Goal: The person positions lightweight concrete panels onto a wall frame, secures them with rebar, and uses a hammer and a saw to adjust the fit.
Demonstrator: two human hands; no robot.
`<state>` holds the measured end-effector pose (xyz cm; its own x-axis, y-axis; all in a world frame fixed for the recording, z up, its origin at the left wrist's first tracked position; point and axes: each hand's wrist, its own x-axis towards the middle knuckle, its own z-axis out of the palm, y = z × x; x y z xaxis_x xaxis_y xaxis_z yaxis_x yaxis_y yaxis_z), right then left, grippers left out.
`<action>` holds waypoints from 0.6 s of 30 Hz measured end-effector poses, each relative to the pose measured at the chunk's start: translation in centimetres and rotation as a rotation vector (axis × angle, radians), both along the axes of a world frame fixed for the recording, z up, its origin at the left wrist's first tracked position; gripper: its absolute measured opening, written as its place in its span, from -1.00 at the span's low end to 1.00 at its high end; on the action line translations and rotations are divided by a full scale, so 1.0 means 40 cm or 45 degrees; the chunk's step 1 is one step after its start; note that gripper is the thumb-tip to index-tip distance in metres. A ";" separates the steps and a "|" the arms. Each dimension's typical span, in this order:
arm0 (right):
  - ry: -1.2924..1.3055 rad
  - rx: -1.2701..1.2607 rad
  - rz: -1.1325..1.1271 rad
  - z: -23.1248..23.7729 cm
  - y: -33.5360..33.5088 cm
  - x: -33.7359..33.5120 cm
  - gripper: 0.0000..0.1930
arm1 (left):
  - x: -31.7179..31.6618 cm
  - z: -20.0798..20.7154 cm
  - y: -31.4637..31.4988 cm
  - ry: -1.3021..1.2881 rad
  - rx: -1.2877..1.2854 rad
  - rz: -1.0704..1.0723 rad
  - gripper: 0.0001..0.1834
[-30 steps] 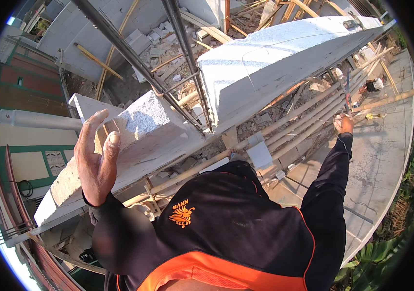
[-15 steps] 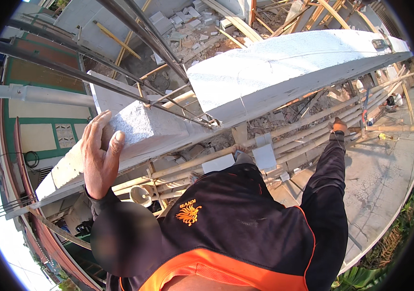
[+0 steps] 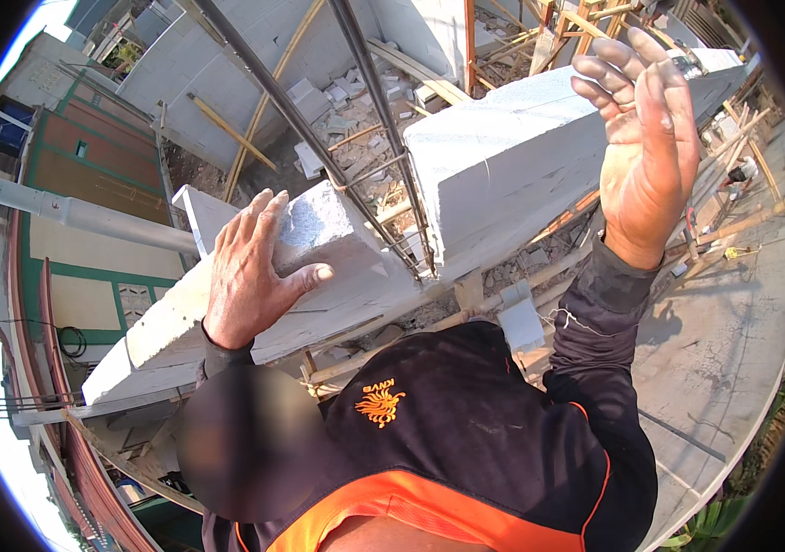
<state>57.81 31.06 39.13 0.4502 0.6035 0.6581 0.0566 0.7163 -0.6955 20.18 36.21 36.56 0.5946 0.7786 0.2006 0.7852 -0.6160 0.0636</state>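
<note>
My left hand (image 3: 247,274) rests with spread fingers over the top edge of the left block wall (image 3: 167,308), beside a rough, sunlit block end (image 3: 317,219). Nothing is in its grasp. Raised on the right, my right hand (image 3: 647,161) has its palm showing and its fingers stretched out, holding nothing. Behind it runs the top of the right block wall (image 3: 503,124); whether they touch I cannot tell. Between the two walls, dark steel rebar (image 3: 369,92) rises through a gap, tied with small crosspieces. A pale thread (image 3: 577,322) hangs by my right sleeve.
Beyond the wall lie broken blocks (image 3: 342,97) and timber planks (image 3: 425,74). Bamboo poles (image 3: 554,271) form scaffolding below me, with a pale block (image 3: 521,324) on it. A grey pipe (image 3: 70,210) runs at the left. A concrete slab (image 3: 733,340) lies far below right.
My right hand has come up from the bamboo poles to above the right wall and opened. My left hand has shifted slightly right along the wall as the view turned.
</note>
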 end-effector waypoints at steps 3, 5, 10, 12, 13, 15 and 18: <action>-0.243 0.040 0.251 0.103 0.116 -0.143 -0.46 | 0.010 0.008 -0.001 0.020 0.042 -0.054 0.10; -0.243 -0.195 0.289 0.139 0.188 -0.210 -0.18 | 0.007 0.001 -0.002 0.058 0.064 -0.074 0.07; -0.099 -0.121 0.852 0.151 0.252 -0.302 -0.51 | -0.004 -0.016 -0.006 0.020 0.134 -0.077 -0.05; -0.059 -0.211 0.663 0.131 0.289 -0.305 -0.67 | -0.006 -0.018 -0.007 -0.004 0.151 -0.071 -0.06; -0.069 -0.224 0.673 0.108 0.311 -0.301 -0.67 | -0.005 -0.024 -0.006 -0.016 0.164 -0.075 -0.08; 0.019 -0.388 0.619 0.071 0.336 -0.271 -0.75 | 0.004 -0.027 -0.004 -0.053 0.158 -0.084 -0.10; 0.065 -0.448 0.689 0.085 0.310 -0.298 -0.73 | -0.009 -0.026 -0.007 -0.053 0.144 -0.069 -0.10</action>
